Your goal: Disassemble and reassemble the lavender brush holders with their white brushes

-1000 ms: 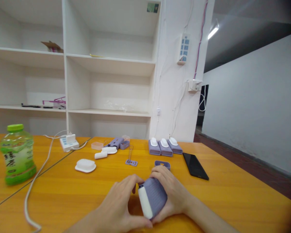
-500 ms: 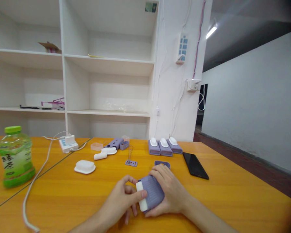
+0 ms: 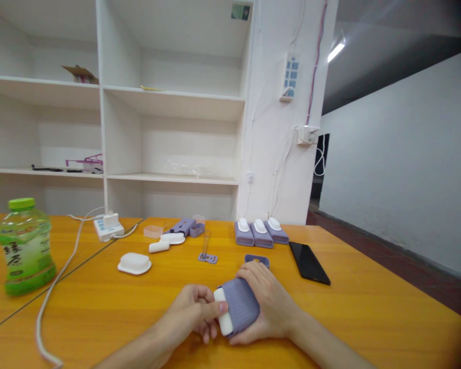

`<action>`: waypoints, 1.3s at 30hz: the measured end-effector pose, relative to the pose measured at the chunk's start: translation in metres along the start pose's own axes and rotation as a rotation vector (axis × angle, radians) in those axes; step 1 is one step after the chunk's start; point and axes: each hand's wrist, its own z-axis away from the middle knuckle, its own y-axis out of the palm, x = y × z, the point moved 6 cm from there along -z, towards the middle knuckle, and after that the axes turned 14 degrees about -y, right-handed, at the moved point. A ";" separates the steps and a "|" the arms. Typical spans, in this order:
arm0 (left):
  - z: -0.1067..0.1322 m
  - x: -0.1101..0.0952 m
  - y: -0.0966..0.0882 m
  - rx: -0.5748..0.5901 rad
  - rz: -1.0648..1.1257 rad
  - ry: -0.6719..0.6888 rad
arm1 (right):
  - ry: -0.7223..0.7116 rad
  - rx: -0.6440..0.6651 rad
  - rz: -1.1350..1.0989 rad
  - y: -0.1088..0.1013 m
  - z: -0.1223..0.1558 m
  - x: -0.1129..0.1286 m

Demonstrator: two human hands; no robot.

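My right hand point(image 3: 272, 302) wraps round a ribbed purple plastic case point(image 3: 241, 305), holding it tilted low over the table. At the case's left end sits a white plastic part point(image 3: 225, 323), partly inside the opening. The thumb of my left hand point(image 3: 190, 313) presses on that white part while the other fingers curl behind and below it, their tips partly hidden. Just beyond my right hand lies a purple ring-shaped piece point(image 3: 257, 260). A small purple plate with a thin spring standing on it point(image 3: 208, 259) lies farther left.
A white domed cover point(image 3: 134, 263) and more white parts point(image 3: 172, 239) lie left of centre. Several purple cases with white tops point(image 3: 261, 239) stand at the back, near a black phone point(image 3: 309, 262). A green bottle point(image 3: 25, 251), white cable point(image 3: 48, 307) and power strip point(image 3: 108, 228) occupy the left.
My left hand has shifted slightly left and its fingers have curled in more, the thumb still on the white part. The case and my right hand are nearly unmoved.
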 end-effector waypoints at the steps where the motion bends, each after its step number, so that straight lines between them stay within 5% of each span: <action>1: 0.000 0.000 0.000 0.000 0.007 0.000 | 0.002 0.001 -0.001 0.000 0.000 0.000; 16: 0.002 -0.007 0.002 -0.039 -0.046 0.062 | 0.125 0.047 0.064 0.002 0.003 -0.008; 22: 0.027 -0.044 -0.043 -0.403 0.062 0.305 | 0.275 0.055 0.189 -0.004 0.009 -0.021; 29: 0.026 -0.064 -0.054 -0.643 -0.670 0.545 | 0.250 0.056 0.134 0.002 0.003 -0.009; 33: 0.020 -0.074 -0.085 -0.873 -1.014 0.605 | 0.256 0.064 0.110 0.005 0.004 -0.010; 39: 0.015 -0.079 -0.166 -1.183 -1.220 0.382 | 0.260 0.062 0.098 0.004 0.004 -0.012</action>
